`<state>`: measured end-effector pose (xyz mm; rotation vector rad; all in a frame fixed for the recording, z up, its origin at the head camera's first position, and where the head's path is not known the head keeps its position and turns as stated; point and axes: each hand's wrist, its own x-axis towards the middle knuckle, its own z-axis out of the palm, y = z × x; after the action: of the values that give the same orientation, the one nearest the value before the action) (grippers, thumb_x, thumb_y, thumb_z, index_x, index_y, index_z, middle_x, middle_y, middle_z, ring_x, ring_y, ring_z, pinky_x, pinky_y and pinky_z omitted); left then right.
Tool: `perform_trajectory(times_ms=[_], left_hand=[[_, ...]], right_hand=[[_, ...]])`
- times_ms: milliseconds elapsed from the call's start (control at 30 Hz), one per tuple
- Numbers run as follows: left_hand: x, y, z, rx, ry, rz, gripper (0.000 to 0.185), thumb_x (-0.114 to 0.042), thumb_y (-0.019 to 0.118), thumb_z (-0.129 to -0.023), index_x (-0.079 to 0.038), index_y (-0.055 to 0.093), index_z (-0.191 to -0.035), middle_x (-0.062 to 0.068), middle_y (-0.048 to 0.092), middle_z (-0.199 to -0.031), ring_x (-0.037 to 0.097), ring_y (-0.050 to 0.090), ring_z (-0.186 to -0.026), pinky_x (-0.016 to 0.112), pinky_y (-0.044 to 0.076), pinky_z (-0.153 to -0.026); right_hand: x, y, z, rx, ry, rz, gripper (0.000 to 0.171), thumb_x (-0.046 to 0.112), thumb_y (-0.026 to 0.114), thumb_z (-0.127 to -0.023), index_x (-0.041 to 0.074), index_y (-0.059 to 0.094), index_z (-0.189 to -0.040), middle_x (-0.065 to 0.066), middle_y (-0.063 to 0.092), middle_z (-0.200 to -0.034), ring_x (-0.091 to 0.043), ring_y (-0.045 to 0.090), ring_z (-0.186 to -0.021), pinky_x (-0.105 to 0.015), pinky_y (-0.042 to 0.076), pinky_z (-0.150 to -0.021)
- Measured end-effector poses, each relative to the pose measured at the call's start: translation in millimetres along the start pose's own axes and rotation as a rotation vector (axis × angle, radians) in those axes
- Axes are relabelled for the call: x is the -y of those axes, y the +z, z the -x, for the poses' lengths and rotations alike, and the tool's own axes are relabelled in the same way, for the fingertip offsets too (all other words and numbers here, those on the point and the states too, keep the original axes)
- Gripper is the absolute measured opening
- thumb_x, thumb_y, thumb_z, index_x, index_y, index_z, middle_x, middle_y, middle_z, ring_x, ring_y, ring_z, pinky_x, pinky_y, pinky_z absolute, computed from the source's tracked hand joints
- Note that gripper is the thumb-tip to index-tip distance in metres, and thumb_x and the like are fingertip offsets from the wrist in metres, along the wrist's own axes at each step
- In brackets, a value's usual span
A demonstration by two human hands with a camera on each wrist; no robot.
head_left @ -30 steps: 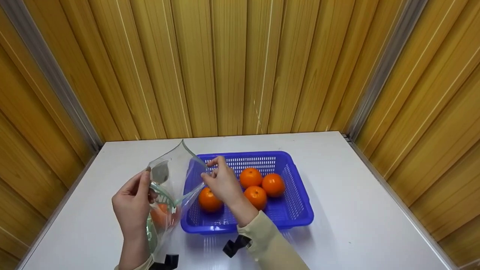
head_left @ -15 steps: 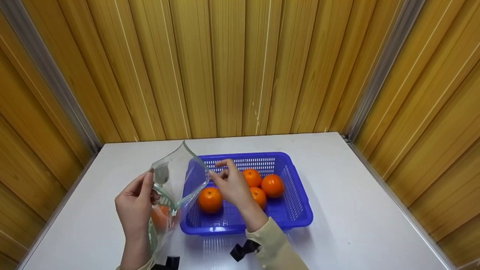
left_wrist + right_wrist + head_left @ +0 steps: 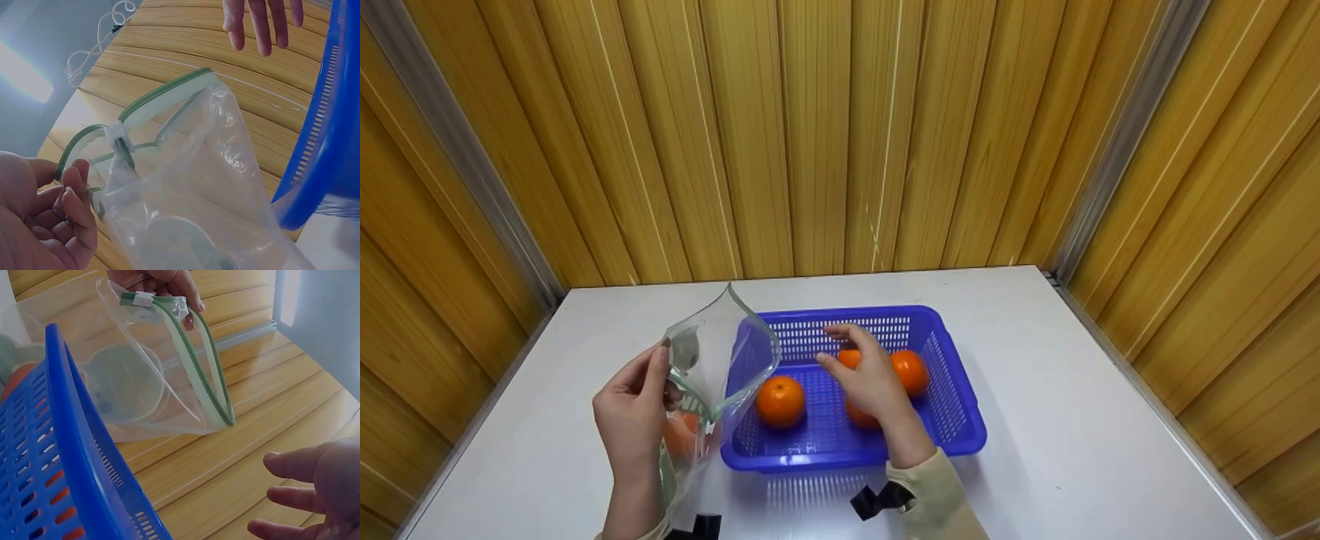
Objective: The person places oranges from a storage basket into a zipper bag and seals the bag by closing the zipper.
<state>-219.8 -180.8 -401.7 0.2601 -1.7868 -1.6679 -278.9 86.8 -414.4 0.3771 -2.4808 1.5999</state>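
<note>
My left hand (image 3: 631,412) pinches the green zip edge of a clear plastic bag (image 3: 712,367) that stands open-mouthed left of a blue basket (image 3: 952,427). One orange (image 3: 681,433) shows through the bag's lower part. My right hand (image 3: 864,373) hovers inside the basket with fingers spread and relaxed, over two oranges (image 3: 909,370) and holding nothing. Another orange (image 3: 781,400) lies at the basket's left. The left wrist view shows my left hand (image 3: 45,219) on the bag (image 3: 185,191) by its slider. In the right wrist view, the bag mouth (image 3: 185,365) gapes beside the basket wall (image 3: 84,455), with my right hand's fingers (image 3: 304,495) open.
The basket sits on a white table (image 3: 1072,420) boxed in by wooden panel walls (image 3: 840,135) on three sides. Bare tabletop lies right of and behind the basket. Black wrist straps (image 3: 877,501) show at the near edge.
My right hand let go of the bag's right edge and moved right into the basket, over the oranges. The bag stays open in my left hand.
</note>
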Motion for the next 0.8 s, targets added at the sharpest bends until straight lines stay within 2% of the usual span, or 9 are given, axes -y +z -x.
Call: perform_trajectory(times_ms=[167, 400, 600, 800], left_hand=[[-0.2, 1.1, 0.0, 0.001, -0.011, 0.019, 0.026, -0.019, 0.072, -0.097, 0.002, 0.077, -0.114, -0.006, 0.062, -0.060, 0.007, 0.054, -0.047, 0.016, 0.051, -0.046], [0.2, 1.6, 0.7, 0.005, -0.037, 0.007, 0.028, -0.022, 0.073, -0.097, 0.000, 0.078, -0.114, -0.005, 0.062, -0.061, 0.008, 0.054, -0.047, 0.016, 0.052, -0.047], [-1.7, 2.5, 1.8, 0.006, -0.046, -0.018, 0.029, -0.023, 0.072, -0.098, 0.000, 0.077, -0.115, -0.006, 0.062, -0.062, 0.008, 0.055, -0.047, 0.016, 0.053, -0.049], [-3.5, 3.5, 2.1, 0.008, -0.059, -0.017, 0.029, -0.023, 0.072, -0.098, 0.001, 0.077, -0.114, -0.007, 0.062, -0.061, 0.007, 0.055, -0.047, 0.017, 0.053, -0.049]], right_hand=[[-10, -6, 2, 0.012, 0.061, 0.076, 0.040, 0.020, 0.073, -0.096, 0.014, 0.063, -0.135, -0.014, 0.059, -0.142, -0.039, 0.053, -0.132, -0.061, 0.043, -0.115], [-21, -5, 3, 0.080, 0.164, 0.236, 0.049, 0.026, 0.078, -0.093, 0.020, 0.061, -0.138, -0.015, 0.051, -0.151, -0.040, 0.047, -0.138, -0.066, 0.041, -0.114], [-25, -3, 3, 0.091, 0.246, 0.341, 0.054, 0.026, 0.082, -0.089, 0.019, 0.061, -0.138, -0.015, 0.051, -0.151, -0.043, 0.043, -0.138, -0.065, 0.043, -0.114], [-28, 0, 3, 0.103, 0.301, 0.403, 0.061, 0.024, 0.086, -0.084, 0.015, 0.062, -0.139, -0.018, 0.050, -0.152, -0.048, 0.038, -0.142, -0.065, 0.036, -0.119]])
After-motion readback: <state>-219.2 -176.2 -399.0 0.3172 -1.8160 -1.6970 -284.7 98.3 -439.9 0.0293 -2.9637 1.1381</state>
